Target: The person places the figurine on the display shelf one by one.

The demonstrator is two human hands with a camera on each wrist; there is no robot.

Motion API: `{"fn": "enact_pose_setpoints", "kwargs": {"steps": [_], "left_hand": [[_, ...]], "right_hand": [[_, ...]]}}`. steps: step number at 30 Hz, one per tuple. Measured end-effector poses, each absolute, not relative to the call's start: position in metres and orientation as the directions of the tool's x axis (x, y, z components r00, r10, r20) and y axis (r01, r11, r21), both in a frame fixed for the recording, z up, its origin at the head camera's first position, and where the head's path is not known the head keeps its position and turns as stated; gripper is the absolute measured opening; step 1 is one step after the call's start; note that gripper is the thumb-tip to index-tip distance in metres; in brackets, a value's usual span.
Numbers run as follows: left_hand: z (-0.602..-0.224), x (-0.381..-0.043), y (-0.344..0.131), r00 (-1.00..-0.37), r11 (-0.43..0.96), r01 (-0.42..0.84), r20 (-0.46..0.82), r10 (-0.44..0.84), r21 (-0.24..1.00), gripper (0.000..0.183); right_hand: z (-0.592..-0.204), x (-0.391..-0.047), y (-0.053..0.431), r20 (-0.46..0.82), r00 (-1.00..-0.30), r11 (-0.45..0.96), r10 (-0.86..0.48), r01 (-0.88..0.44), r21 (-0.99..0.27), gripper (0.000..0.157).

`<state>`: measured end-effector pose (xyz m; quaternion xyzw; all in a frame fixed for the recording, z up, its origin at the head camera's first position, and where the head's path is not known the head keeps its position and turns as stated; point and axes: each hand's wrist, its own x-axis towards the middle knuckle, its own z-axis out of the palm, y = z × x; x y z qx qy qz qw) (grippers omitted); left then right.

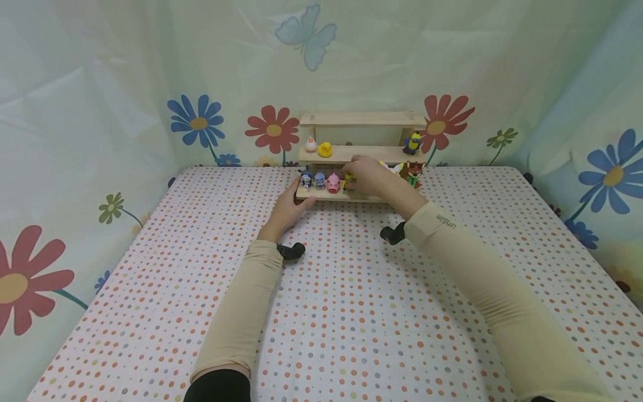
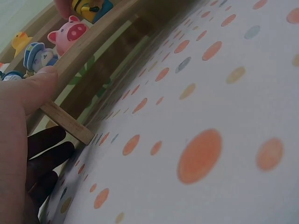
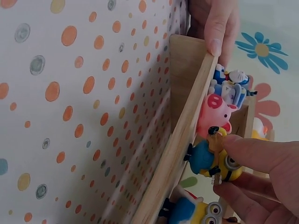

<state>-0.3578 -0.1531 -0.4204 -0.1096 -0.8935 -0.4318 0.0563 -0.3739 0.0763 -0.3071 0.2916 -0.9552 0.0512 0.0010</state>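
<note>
A stepped wooden shelf (image 1: 361, 119) stands at the back of the table. My left hand (image 1: 287, 211) holds the left end of its lowest board, thumb on the front edge and fingers beside the support below. My right hand (image 1: 374, 177) pinches a yellow minion figurine (image 3: 202, 156) with blue overalls at the lowest board, between thumb and fingers. Left of it stand a pink pig figurine (image 1: 333, 183), a blue-capped figurine (image 1: 320, 180) and a dark blue and white figurine (image 1: 306, 178). Another minion figurine (image 3: 181, 210) appears on its other side in the right wrist view.
On the middle board sit a white bird figurine (image 1: 311, 144), a yellow duck (image 1: 325, 149) and a yellow figurine in dark blue (image 1: 412, 143). A fox figurine (image 1: 414, 173) stands at the lowest board's right end. A dotted cloth (image 1: 321, 312) covers the table; a flowered curtain (image 1: 226, 61) hangs behind.
</note>
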Motion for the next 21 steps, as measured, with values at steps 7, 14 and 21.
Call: {"fn": "enact_pose_setpoints", "kwargs": {"steps": [7, 14, 21], "left_hand": [[-0.422, -0.363, -0.15, -0.966, 0.589, 0.26, 0.207, 0.158, 0.765, 0.088], [-0.43, -0.367, -0.147, -0.967, 0.613, 0.253, 0.196, 0.16, 0.749, 0.09], [-0.43, -0.354, -0.147, -0.981, 0.748, 0.185, 0.08, 0.174, 0.638, 0.093]], "right_hand": [[-0.302, -0.371, 0.081, 0.051, -0.856, 0.85, -0.514, -0.516, -0.101, 0.042], [-0.304, -0.361, 0.094, 0.264, -0.86, 0.859, -0.438, -0.486, -0.159, 0.037], [-0.314, -0.34, 0.118, 0.443, -0.838, 0.828, -0.32, -0.474, -0.299, 0.036]]}}
